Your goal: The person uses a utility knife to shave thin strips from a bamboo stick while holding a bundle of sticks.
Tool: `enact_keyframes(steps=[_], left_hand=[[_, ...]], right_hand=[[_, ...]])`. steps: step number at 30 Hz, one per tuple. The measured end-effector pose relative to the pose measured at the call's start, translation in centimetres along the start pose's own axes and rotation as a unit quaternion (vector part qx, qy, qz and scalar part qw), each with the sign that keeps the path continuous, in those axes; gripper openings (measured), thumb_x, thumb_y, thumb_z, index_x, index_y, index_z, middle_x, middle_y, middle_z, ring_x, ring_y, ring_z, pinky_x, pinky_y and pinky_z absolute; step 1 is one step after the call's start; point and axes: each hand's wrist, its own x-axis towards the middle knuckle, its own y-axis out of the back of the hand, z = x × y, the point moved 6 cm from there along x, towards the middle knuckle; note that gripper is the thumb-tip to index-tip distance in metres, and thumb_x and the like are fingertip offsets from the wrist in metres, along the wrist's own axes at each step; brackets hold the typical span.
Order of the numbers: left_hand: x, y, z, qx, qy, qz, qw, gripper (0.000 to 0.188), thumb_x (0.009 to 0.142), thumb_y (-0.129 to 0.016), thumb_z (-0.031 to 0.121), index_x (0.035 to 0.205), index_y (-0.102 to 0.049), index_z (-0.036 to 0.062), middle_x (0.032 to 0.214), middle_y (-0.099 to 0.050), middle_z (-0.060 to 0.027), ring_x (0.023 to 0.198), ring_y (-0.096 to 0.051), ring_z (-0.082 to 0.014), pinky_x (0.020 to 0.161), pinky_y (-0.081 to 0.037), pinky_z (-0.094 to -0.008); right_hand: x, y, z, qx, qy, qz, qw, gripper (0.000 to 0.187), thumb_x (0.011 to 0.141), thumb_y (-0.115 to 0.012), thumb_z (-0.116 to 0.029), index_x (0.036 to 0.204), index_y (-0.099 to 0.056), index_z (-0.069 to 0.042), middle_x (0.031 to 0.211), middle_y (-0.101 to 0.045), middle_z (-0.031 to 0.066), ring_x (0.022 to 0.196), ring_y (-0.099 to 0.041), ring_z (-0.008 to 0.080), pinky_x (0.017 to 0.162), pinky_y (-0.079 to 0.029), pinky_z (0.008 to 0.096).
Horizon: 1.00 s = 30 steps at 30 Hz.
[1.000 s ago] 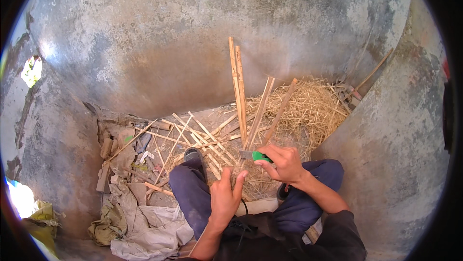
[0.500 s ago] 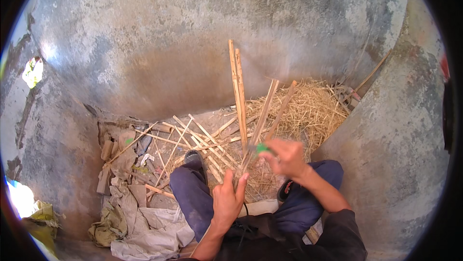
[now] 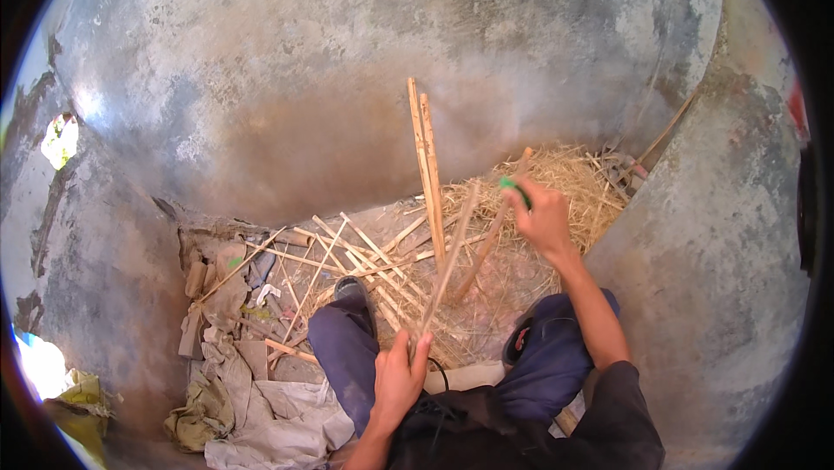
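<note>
My left hand (image 3: 400, 383) is closed around the lower end of a thin wooden strip (image 3: 454, 253), which slants up and away from me, blurred by motion. Beyond it and to the right, my raised right hand (image 3: 544, 220) grips a green-handled knife (image 3: 516, 191). Only the green handle shows clearly; the blade cannot be made out. The knife is apart from the strip. A second, darker stick (image 3: 484, 248) stands slanted between the strip and my right hand.
Two tall strips (image 3: 426, 166) lean on the curved grey wall (image 3: 304, 79). Several loose sticks (image 3: 365, 253) lie crossed on the floor. Behind my right hand is a heap of shavings (image 3: 582, 183). Crumpled sacking (image 3: 269, 413) lies left of my knees.
My right hand has swung up and away from my left hand, carrying the knife off the strip. The strip's far end has dropped nearer to me, and my left hand has come slightly closer.
</note>
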Motion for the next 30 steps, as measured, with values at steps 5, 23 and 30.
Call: enact_keyframes(steps=[5, 23, 30], left_hand=[[-1.7, 0.3, -1.5, 0.013, 0.035, -0.021, 0.999, 0.036, 0.107, -0.075, 0.031, 0.096, -0.059, 0.0007, 0.059, -0.058, -0.0264, 0.06, -0.062, -0.0528, 0.054, -0.044, -0.0554], [3.6, -0.3, 1.6, -0.005, -0.105, -0.009, 0.994, 0.045, 0.102, -0.082, 0.038, 0.124, -0.07, -0.0001, 0.059, -0.061, -0.0174, 0.054, -0.066, -0.0377, 0.056, -0.049, -0.0468], [4.3, -0.8, 0.5, -0.091, -0.066, -0.04, 0.993, 0.032, 0.106, -0.078, 0.027, 0.102, -0.074, -0.0047, 0.058, -0.048, -0.0175, 0.049, -0.041, -0.0257, 0.051, -0.039, -0.0407]], right_hand=[[1.5, 3.8, 10.8, 0.023, -0.197, -0.007, 0.98, 0.049, 0.112, -0.061, -0.05, 0.124, -0.081, -0.007, 0.075, -0.068, 0.0032, 0.066, -0.06, 0.0131, 0.059, -0.046, 0.0365], [-4.9, -1.0, -3.4, 0.489, -0.327, -0.12, 0.8, 0.035, 0.108, -0.075, -0.028, 0.13, -0.075, -0.001, 0.087, -0.069, -0.0047, 0.06, -0.039, 0.0009, 0.056, -0.03, 0.0236], [-4.2, 1.0, -4.8, 0.397, -0.198, -0.008, 0.896, 0.035, 0.11, -0.071, -0.031, 0.127, -0.074, -0.001, 0.074, -0.063, -0.0039, 0.058, -0.048, 0.0055, 0.054, -0.035, 0.0272]])
